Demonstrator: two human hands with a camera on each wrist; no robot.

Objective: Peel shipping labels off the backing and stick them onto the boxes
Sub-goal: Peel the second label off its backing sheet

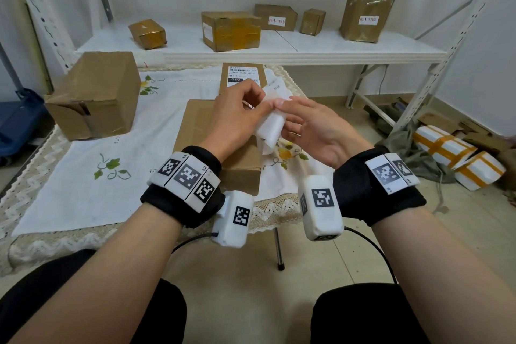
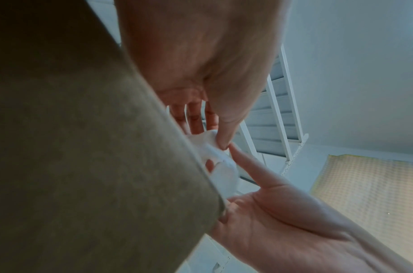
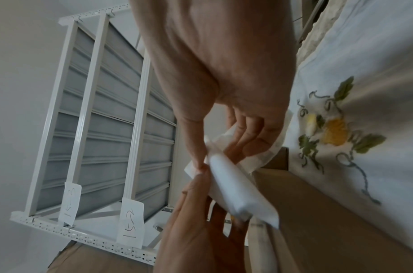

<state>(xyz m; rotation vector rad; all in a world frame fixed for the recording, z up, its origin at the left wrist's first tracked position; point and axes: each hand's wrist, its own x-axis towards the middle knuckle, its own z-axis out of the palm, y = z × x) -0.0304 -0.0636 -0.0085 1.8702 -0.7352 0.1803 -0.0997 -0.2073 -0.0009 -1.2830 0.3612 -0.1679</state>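
Over a flat cardboard box (image 1: 201,126) on the table, both hands hold a white folded strip of labels (image 1: 269,127). My left hand (image 1: 257,98) pinches its upper edge between thumb and curled fingers. My right hand (image 1: 284,117) holds the strip from the right, thumb on top and fingers curled behind. In the right wrist view the right hand (image 3: 214,147) and the left hand (image 3: 200,194) meet thumb to thumb at the corner of the label strip (image 3: 235,188). In the left wrist view the label strip (image 2: 224,170) shows beside the box (image 2: 84,147).
A box with a printed label (image 1: 241,75) lies just beyond the hands. A large cardboard box (image 1: 97,92) stands at the table's left. Several taped boxes sit on the white shelf (image 1: 307,50) behind. Wrapped parcels (image 1: 458,159) lie on the floor at right.
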